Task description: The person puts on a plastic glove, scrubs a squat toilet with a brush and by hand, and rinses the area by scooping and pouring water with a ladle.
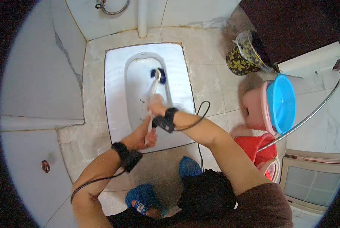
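Note:
A white-handled brush [154, 87] with a dark blue head rests inside the white squat toilet [116, 76], its head at the right side of the basin. Wrapped round the middle of the handle is my right hand [156, 105], slightly blurred. My left hand [145, 135] grips the handle's lower end, nearer to me. A few small dark specks lie in the basin to the left of the handle. Both wrists carry black straps with small devices and cables.
A patterned bin [246, 57] stands at the upper right. Pink [255, 106] and blue [282, 102] basins lean together below it, beside a red bucket [253, 148] with a metal hose [306, 119] running in. A white pipe [142, 19] rises behind the toilet. Blue-covered feet [143, 195] are below.

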### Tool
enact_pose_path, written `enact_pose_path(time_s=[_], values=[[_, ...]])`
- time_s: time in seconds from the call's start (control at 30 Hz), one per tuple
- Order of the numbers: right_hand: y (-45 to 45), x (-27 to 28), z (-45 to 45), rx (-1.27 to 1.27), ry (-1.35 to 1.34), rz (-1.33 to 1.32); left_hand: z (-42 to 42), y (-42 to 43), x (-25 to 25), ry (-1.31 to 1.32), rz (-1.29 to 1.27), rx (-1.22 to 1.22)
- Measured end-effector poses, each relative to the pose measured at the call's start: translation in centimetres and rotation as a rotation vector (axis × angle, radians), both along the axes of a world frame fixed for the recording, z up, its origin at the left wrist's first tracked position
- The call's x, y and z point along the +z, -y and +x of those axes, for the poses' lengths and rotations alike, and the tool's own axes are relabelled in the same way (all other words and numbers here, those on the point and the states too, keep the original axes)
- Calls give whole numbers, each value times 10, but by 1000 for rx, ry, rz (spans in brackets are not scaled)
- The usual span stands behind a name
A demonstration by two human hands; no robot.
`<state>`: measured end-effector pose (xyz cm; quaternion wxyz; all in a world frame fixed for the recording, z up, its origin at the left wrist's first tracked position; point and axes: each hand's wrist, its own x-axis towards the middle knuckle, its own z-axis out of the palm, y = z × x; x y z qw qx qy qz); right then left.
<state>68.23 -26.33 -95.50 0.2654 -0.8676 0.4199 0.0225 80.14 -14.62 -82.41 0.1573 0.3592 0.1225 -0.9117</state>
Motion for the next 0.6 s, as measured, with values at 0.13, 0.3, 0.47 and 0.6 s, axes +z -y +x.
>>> enact_pose_path(time_s=[0.13,0.3,0.47,0.6], values=[[-84,9,-11,-91,413,220,10,-54,24,218,-29,-215],[-95,61,3,-741,814,765,23,-81,40,259,-485,-192],[-56,85,-38,-953,1130,932,-1,-29,40,462,-720,-139],[-3,-28,-65,-90,176,-254,-39,9,-8,831,-1101,-346]])
